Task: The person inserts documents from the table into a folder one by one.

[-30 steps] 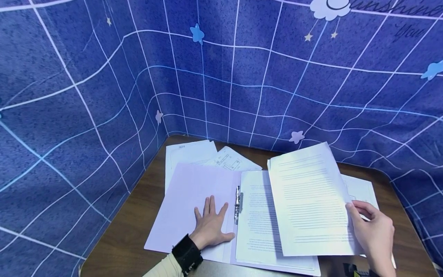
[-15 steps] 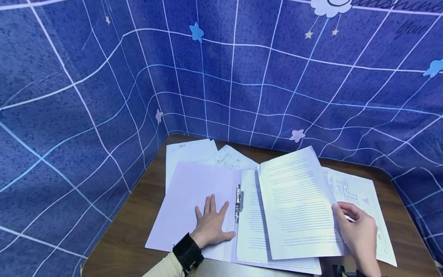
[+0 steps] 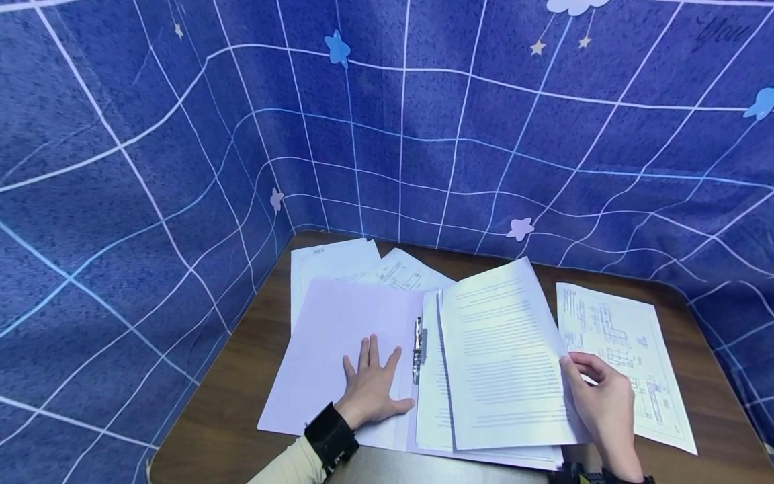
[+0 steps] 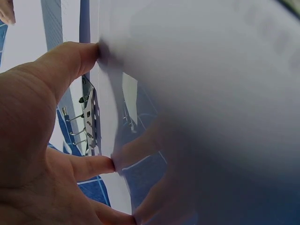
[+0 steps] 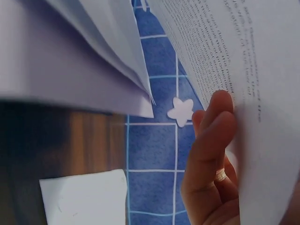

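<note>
A pale purple folder (image 3: 338, 323) lies spread on the table, with a metal ring clip (image 3: 418, 349) along its fold. My left hand (image 3: 370, 393) rests on its left cover, fingers spread and thumb near the fold. In the left wrist view, fingertips touch the smooth cover and the rings of the metal clip (image 4: 90, 117) stand up. Printed pages (image 3: 431, 383) lie on the right half. Above them, tilted, is a printed sheet (image 3: 508, 363), which my right hand (image 3: 605, 400) pinches by its right edge. The right wrist view shows fingers behind this sheet (image 5: 267, 93).
A sheet with technical drawings (image 3: 635, 363) lies at the right of the wooden table (image 3: 224, 403). Behind the folder are a white sheet (image 3: 329, 259) and another drawing sheet (image 3: 411, 272), both partly covered. A blue patterned curtain (image 3: 363, 134) hangs behind the table.
My right hand has carried the printed sheet left, closer to the clip, over the pages in the folder. More of the right drawing sheet is uncovered. My left hand has stayed on the cover.
</note>
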Tool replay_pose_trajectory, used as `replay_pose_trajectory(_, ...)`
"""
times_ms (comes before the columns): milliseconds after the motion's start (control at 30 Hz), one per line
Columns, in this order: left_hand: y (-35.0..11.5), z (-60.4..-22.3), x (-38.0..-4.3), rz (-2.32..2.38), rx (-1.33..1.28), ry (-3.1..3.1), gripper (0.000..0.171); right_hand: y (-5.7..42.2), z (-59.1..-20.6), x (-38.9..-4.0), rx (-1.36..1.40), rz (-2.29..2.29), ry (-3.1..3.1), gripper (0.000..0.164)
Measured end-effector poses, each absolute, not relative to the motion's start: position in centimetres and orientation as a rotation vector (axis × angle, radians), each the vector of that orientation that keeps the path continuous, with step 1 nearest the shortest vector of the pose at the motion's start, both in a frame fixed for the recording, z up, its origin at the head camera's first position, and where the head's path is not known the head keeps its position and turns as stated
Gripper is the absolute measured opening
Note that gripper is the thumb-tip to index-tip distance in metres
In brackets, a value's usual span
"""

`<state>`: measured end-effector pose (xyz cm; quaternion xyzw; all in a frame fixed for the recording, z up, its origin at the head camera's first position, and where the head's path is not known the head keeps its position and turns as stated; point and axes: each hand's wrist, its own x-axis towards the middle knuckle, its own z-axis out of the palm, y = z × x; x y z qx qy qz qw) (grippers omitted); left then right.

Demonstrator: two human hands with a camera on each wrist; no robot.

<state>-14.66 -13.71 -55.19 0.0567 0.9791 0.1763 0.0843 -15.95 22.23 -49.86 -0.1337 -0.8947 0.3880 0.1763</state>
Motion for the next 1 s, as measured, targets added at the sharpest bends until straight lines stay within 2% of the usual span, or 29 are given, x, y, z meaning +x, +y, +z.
replay_pose_trajectory(733,-13.6,-55.2,-14.7,0.523,0.186,2.926,0.101,19.4,-50.9,-15.7,-0.4,1.169,-2.54,0.017)
replay_pose_trajectory(1000,-13.6,-55.2,-14.8,0.529,0.186,2.93,0.1,18.5,-51.2,-15.5,-0.413,1.159,-2.514,0.011)
